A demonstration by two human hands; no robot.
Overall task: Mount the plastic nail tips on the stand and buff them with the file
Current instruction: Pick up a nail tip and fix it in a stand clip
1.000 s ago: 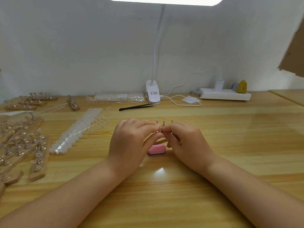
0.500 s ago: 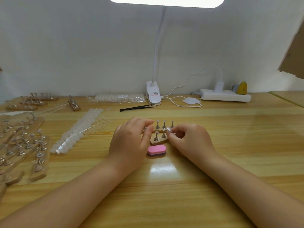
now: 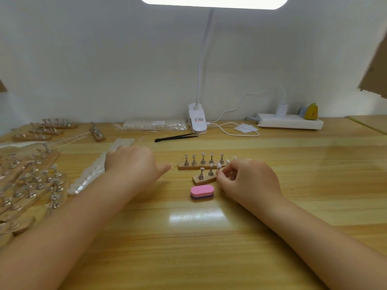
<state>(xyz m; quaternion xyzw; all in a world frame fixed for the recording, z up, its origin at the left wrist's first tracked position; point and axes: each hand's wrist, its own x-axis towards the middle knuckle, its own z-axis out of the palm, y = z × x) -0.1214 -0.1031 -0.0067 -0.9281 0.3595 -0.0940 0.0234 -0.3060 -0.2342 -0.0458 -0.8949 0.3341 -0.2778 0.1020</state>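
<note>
Where it hovered by the stand (image 3: 206, 179) before, left hand (image 3: 130, 164) now over nail tips (image 3: 92, 174), fingers loose; right hand (image 3: 247, 181) fingers pinched.

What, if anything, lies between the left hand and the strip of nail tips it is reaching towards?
Nothing visible does. The left hand is already over the strip of nail tips, its fingertips at the far end; whether they touch is unclear. The right hand is at the stand.

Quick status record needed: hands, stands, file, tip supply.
left hand: open, reaching over the strips of nail tips
right hand: fingers curled at the near stand, apparently pinching a nail tip
far stand: five pegs, mostly bare
file: pink block, untouched, on the table in front of the stands
tweezers: by the lamp clamp
</note>
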